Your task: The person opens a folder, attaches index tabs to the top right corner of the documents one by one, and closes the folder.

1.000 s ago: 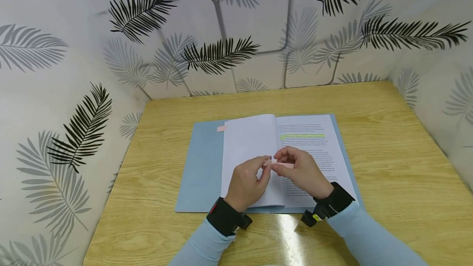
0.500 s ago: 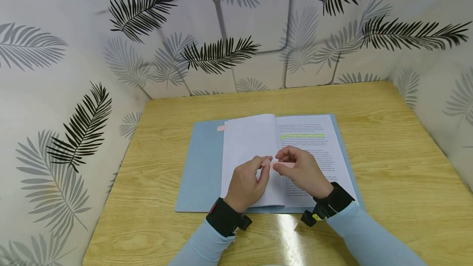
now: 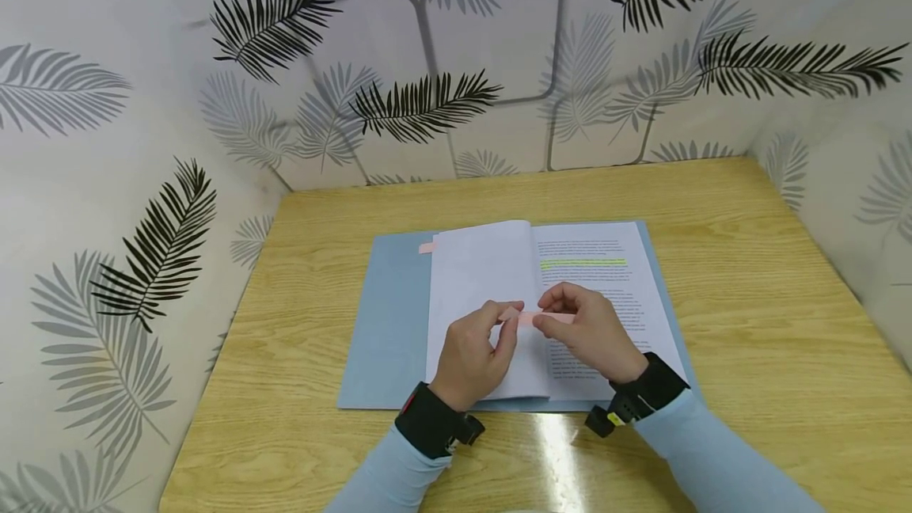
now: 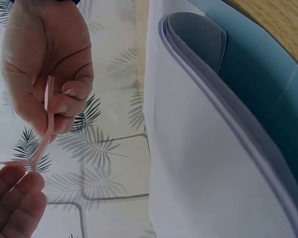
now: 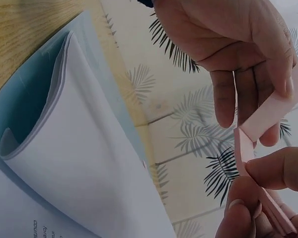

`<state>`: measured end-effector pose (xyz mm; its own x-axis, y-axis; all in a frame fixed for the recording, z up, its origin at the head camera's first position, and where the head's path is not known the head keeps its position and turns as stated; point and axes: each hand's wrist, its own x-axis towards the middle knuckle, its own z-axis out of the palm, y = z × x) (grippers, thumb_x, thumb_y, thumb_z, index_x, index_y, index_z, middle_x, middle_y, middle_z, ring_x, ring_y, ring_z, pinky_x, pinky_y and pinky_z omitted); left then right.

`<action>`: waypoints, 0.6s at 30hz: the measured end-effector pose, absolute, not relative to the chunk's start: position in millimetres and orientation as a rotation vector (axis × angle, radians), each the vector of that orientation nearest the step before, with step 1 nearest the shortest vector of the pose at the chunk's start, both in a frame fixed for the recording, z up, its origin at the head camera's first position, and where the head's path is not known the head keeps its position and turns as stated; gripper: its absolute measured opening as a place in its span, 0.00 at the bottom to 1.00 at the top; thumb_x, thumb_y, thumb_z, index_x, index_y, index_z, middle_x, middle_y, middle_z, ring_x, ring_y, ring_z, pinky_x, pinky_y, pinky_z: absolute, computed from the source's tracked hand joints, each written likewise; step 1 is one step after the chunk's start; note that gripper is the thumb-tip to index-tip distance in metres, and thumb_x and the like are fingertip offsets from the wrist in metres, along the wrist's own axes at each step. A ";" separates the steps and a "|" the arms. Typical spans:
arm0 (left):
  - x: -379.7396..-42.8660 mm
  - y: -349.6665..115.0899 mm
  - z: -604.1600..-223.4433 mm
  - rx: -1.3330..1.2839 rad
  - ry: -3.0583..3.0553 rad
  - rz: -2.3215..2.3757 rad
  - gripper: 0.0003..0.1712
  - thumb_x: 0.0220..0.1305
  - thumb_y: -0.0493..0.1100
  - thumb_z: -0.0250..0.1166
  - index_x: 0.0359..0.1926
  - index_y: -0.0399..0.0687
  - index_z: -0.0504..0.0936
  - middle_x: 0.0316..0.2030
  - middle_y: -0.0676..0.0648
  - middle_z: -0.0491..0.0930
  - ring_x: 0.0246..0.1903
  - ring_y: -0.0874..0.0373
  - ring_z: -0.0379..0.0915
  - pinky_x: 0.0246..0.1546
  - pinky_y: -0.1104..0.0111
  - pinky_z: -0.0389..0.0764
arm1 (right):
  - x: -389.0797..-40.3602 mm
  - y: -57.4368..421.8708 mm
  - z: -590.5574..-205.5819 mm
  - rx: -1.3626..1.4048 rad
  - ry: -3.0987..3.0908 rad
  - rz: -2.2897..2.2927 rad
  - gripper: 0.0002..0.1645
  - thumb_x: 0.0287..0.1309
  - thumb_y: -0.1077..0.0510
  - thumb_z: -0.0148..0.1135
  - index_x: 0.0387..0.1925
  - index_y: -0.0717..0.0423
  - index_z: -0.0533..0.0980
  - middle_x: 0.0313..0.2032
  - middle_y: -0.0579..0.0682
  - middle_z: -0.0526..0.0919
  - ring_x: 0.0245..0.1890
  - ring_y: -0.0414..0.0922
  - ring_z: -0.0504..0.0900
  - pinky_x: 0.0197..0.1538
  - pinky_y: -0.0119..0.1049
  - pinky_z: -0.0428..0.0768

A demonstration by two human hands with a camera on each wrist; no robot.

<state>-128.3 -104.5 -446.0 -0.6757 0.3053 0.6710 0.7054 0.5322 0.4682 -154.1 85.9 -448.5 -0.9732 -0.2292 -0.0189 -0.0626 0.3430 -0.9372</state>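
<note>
Over the open document, my left hand (image 3: pixel 470 355) pinches one end of a pale pink sticky note (image 5: pixel 275 111) between thumb and fingers. My right hand (image 3: pixel 597 339) pinches a narrow pink sticky note pad (image 5: pixel 275 213), whose stacked layers show at its end in the right wrist view. The pink strip bends and runs from the pad across to the left fingers. In the left wrist view, the right hand is at the top with the pad (image 4: pixel 49 94) in its fingertips. The left fingertips (image 4: pixel 32 183) are at the lower left there.
A blue folder (image 3: pixel 388 323) lies open on the wooden table (image 3: pixel 755 283). Its white left page (image 3: pixel 477 275) is blank, and the printed right page (image 3: pixel 584 248) has yellow-green highlighting. A pink tab (image 3: pixel 427 248) sticks out at the page's left edge. Leaf-patterned wall covering surrounds the table.
My right hand has shifted slightly right, away from the left. More of the pink strip shows between the two hands. The left hand has stayed nearly in place.
</note>
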 end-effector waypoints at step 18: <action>-127.3 -128.2 -451.6 -0.737 -2.202 -1.097 0.06 0.70 0.37 0.54 0.34 0.45 0.74 0.37 0.47 0.85 0.37 0.60 0.83 0.27 0.73 0.77 | -165.0 166.1 -459.9 -0.036 2.648 -1.562 0.19 0.62 0.57 0.62 0.51 0.63 0.72 0.30 0.59 0.79 0.29 0.53 0.76 0.28 0.32 0.72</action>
<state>-127.3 -128.2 -451.6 -0.6884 0.2213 0.6908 0.6846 0.5129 0.5179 -165.0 166.1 -459.9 -0.9975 -0.0541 -0.0459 0.0140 0.4843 -0.8748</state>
